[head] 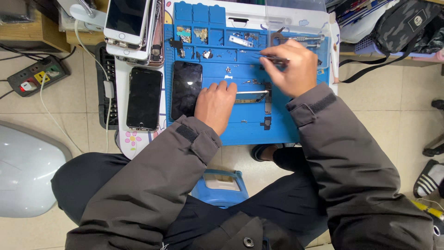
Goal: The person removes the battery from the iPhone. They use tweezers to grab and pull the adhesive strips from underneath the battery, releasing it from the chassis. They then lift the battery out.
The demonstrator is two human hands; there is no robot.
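Nearest, left hand (pixel 215 103) rests knuckles-up, fingers curled, on the blue silicone repair mat (pixel 277 129), fingertips pinning a thin pale metal strip part (pixel 249 92); whether it grips anything, cannot tell. Just left lies a black glass phone screen (pixel 186 90), face up. Farther, right hand (pixel 290 68) pinches slim metal tweezers (pixel 273 59), tips pointing left over the mat's small loose screws and brackets (pixel 229 70). Judgement: keep the left hand pressing steady, tweezers low, tips closed firmly so tiny parts don't flick off the low white table (pixel 138 139).

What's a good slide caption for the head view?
Left hand steadies parts on blue mat; right hand holds tweezers.
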